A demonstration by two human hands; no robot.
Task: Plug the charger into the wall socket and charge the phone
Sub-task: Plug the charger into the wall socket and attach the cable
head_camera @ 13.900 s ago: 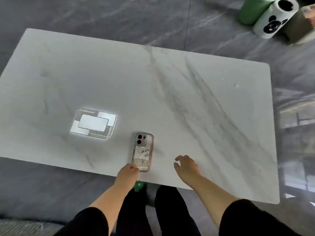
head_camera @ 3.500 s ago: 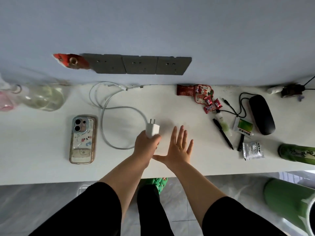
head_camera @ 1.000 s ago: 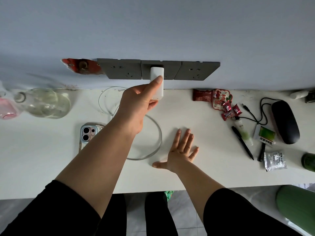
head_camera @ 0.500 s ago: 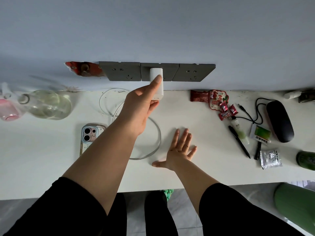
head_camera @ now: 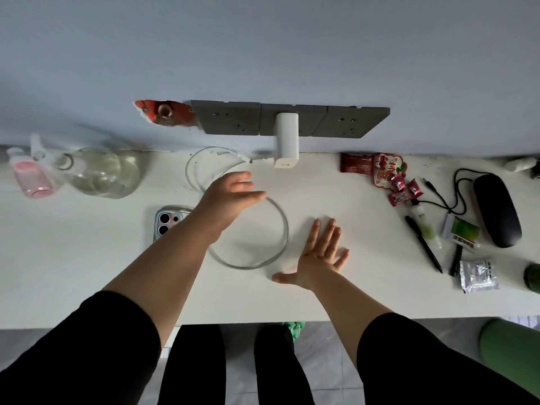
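Observation:
The white charger [head_camera: 287, 140] sticks out of the middle panel of a grey wall socket strip [head_camera: 292, 119], with nobody holding it. Its white cable [head_camera: 280, 229] lies looped on the white desk [head_camera: 73, 258]; the cable's end lies near the wall, just left of the charger. My left hand [head_camera: 230, 197] hovers over the loop below the charger, fingers apart and holding nothing. The phone [head_camera: 166, 222] lies camera side up, largely hidden under my left forearm. My right hand [head_camera: 320, 254] rests flat on the desk, fingers spread.
A glass bottle [head_camera: 99, 173] and a pink spray bottle [head_camera: 29, 176] lie at the left. At the right are snack packets [head_camera: 380, 168], a pen [head_camera: 423, 244], a black case [head_camera: 496, 210] with a black cord, a foil sachet [head_camera: 477, 276] and a green cylinder [head_camera: 511, 355] on the floor.
My left hand has let go of the charger, which stays in the socket, and has dropped down and back over the cable loop. My right hand has not moved.

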